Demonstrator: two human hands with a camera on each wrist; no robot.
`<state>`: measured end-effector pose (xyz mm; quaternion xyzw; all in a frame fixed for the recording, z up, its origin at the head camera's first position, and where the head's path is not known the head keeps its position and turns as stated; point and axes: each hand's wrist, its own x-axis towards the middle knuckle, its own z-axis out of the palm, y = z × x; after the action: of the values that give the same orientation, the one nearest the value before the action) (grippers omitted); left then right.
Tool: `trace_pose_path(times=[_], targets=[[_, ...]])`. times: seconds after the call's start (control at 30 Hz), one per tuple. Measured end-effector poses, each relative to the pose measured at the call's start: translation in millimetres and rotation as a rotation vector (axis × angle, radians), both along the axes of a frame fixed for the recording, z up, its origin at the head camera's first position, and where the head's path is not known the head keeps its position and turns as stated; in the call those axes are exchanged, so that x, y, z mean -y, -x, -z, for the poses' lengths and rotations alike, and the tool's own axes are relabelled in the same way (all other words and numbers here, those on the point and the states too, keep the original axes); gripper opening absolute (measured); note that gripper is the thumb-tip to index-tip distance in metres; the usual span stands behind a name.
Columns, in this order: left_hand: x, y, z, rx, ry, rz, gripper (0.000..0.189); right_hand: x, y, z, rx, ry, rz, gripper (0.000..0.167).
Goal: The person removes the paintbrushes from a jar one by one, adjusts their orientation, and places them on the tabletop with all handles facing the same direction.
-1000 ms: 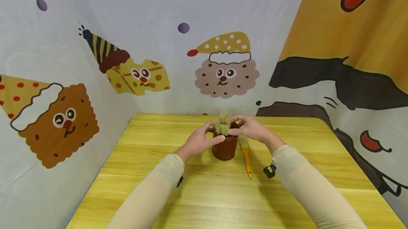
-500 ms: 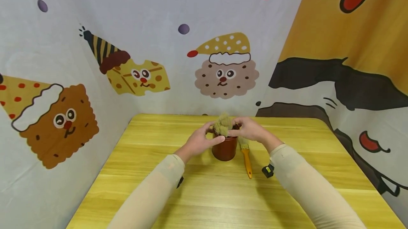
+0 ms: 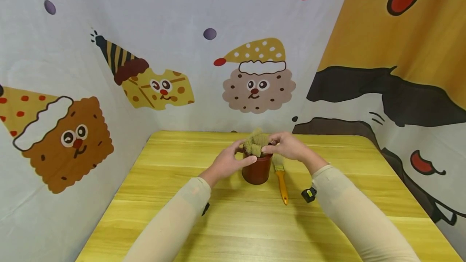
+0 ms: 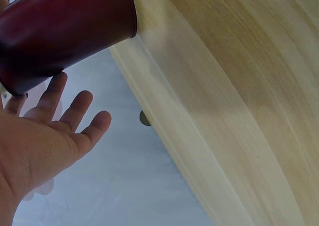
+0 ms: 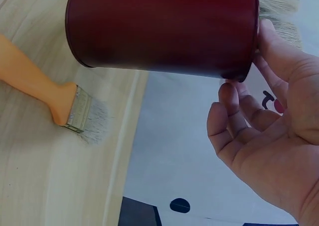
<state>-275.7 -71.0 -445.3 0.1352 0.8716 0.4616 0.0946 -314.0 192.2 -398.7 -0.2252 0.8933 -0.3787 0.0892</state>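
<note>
A dark red cylindrical cup (image 3: 256, 171) stands upright on the wooden table, and tan bristles of paintbrushes (image 3: 253, 145) stick up out of its mouth. My left hand (image 3: 228, 159) holds the cup by its rim, thumb across the front and fingers at the left side. In the left wrist view its other fingers (image 4: 76, 109) spread out beside the cup wall. From the right, my right hand (image 3: 290, 147) reaches over the rim and pinches at the bristles between thumb and forefinger. The brushes' handles are hidden inside the cup.
A paintbrush with an orange handle (image 3: 282, 185) lies on the table just right of the cup, bristles pointing away. Behind the table's far edge hangs a white cloth (image 3: 204, 118) printed with cartoon figures. A small black device (image 3: 309, 194) sits under my right wrist.
My right fingers shift slightly at the rim, and the bristle bundle spreads and leans differently. My left hand and the cup stay where they were.
</note>
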Motion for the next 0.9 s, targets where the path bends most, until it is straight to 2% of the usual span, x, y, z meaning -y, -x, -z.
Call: trace_pose_path(times=[0.23, 0.43, 0.57, 0.7, 0.73, 0.83, 0.9], targets=[[0.0, 0.4, 2.2, -0.003, -0.004, 0.003, 0.085, 0.4, -3.5, -9.4, -0.031, 0.032, 0.018, 0.041], [0.1, 1.0, 4.0, -0.004, -0.009, 0.005, 0.084, 1.6, -3.6, -9.8, -0.003, 0.026, 0.006, 0.029], [-0.4, 1.1, 4.3, -0.003, -0.013, 0.012, 0.084, 1.8, -3.1, -8.3, 0.005, 0.009, 0.000, 0.047], [-0.3, 1.0, 3.7, -0.009, -0.007, 0.013, 0.084, 2.0, -3.3, -7.5, 0.001, 0.058, -0.058, 0.023], [-0.2, 0.9, 3.5, -0.011, -0.006, 0.013, 0.084, 2.1, -3.5, -7.4, 0.000, 0.070, -0.073, 0.022], [0.1, 0.6, 2.8, -0.012, -0.005, 0.010, 0.085, 3.7, -3.8, -6.5, 0.014, 0.076, -0.098, 0.026], [0.1, 0.7, 2.7, -0.010, -0.009, 0.013, 0.087, 6.0, -3.9, -6.3, 0.054, 0.094, -0.119, 0.036]])
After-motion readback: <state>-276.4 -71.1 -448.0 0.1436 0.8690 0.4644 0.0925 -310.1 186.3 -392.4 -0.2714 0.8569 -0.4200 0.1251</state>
